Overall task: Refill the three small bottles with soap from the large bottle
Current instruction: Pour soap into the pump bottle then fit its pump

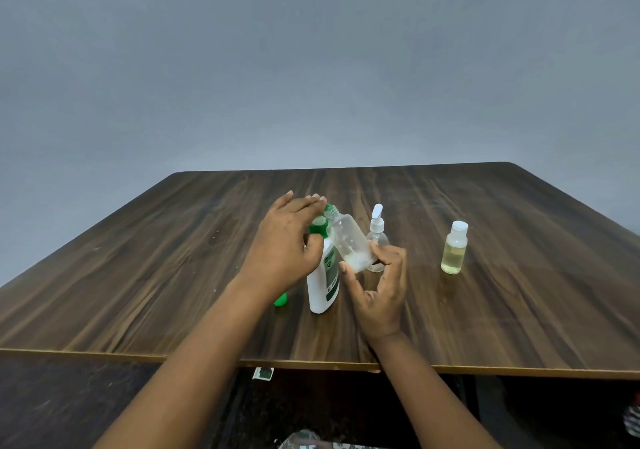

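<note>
The large white soap bottle (pixel 323 282) with a green top stands on the wooden table (pixel 485 310). My left hand (pixel 285 244) is over its top, with the green top between my thumb and my outstretched fingers. My right hand (pixel 379 292) pinches the base of a small clear bottle (pixel 349 240). This bottle is uncapped and tilted, its open neck next to the green top, and a little whitish soap sits at its bottom. A small pump bottle (pixel 377 230) stands just behind it. A small white-capped bottle (pixel 454 247) of yellowish liquid stands further right.
A loose green cap (pixel 281 299) lies on the table left of the large bottle, partly hidden by my left forearm. The table's front edge (pixel 207 358) runs close to me. Below it a clear object (pixel 304 440) shows at the bottom of the view.
</note>
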A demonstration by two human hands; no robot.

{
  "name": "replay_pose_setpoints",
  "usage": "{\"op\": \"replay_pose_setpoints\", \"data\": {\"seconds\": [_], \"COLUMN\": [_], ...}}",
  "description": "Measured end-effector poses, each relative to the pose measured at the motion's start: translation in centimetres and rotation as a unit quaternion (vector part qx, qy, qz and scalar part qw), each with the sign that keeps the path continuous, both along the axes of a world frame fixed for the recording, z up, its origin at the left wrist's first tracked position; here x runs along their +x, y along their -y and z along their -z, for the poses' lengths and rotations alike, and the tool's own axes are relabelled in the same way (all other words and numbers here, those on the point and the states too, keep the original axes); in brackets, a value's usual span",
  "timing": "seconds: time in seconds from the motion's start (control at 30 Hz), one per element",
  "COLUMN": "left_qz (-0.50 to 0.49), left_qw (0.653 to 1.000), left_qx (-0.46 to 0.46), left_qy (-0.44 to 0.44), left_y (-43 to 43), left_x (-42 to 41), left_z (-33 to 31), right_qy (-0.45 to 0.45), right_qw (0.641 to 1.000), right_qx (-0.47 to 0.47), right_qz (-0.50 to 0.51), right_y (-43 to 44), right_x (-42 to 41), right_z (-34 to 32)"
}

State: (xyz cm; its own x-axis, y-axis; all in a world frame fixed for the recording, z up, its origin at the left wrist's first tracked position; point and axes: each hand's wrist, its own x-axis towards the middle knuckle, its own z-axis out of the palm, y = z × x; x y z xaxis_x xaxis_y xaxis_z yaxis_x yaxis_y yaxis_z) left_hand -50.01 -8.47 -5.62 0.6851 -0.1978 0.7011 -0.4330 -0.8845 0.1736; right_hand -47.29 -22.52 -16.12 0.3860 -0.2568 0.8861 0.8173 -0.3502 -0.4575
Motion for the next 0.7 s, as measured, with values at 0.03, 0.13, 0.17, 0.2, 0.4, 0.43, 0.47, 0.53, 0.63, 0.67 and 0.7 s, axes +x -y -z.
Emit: {"op": "replay_pose_setpoints", "data": {"seconds": [0.03,0.13,0.17,0.2,0.4,0.43,0.47,0.53,0.63,0.67,0.7], "left_qz": [0.002,0.006,0.01,0.016,0.031,0.029,0.027,0.022,0.022,0.024,0.026], "left_qw": [1.0,1.0,1.0,0.999,0.997,0.998,0.998,0.999,0.999,0.998,0.997], "left_qx": [0.01,0.008,-0.007,-0.027,-0.07,-0.057,-0.045,-0.027,-0.042,-0.056,-0.07], "left_qy": [-0.001,-0.01,-0.013,-0.018,-0.026,-0.028,-0.031,-0.031,-0.021,-0.022,-0.025], "left_y": [0.0,0.0,0.0,0.0,0.0,0.1,0.1,0.3,0.5,0.5,0.4], "left_x": [0.0,0.1,0.2,0.3,-0.4,-0.5,-0.5,-0.3,-0.4,-0.5,-0.5], "left_z": [-0.5,-1.0,-0.7,-0.4,0.5,-0.1,-0.7,-1.4,-0.7,-0.2,0.1], "right_qy": [0.001,0.012,0.013,0.014,0.015,0.015,0.013,0.012,0.013,0.012,0.011], "right_qw": [1.0,1.0,1.0,1.0,1.0,1.0,1.0,1.0,1.0,1.0,1.0], "right_qx": [0.0,0.0,-0.002,-0.004,-0.012,-0.011,-0.009,-0.011,-0.006,-0.005,-0.008], "right_qz": [0.003,0.006,0.008,0.01,0.008,0.003,0.001,-0.001,-0.001,-0.001,0.001], "right_y": [0.0,0.1,0.1,0.1,0.3,0.3,0.2,0.2,0.2,0.3,0.3], "right_x": [0.1,0.2,0.2,0.3,0.3,0.2,0.1,0.0,-0.1,-0.1,-0.1], "right_z": [0.1,0.2,0.2,0.2,0.3,0.2,0.2,0.1,0.0,0.0,0.0]}}
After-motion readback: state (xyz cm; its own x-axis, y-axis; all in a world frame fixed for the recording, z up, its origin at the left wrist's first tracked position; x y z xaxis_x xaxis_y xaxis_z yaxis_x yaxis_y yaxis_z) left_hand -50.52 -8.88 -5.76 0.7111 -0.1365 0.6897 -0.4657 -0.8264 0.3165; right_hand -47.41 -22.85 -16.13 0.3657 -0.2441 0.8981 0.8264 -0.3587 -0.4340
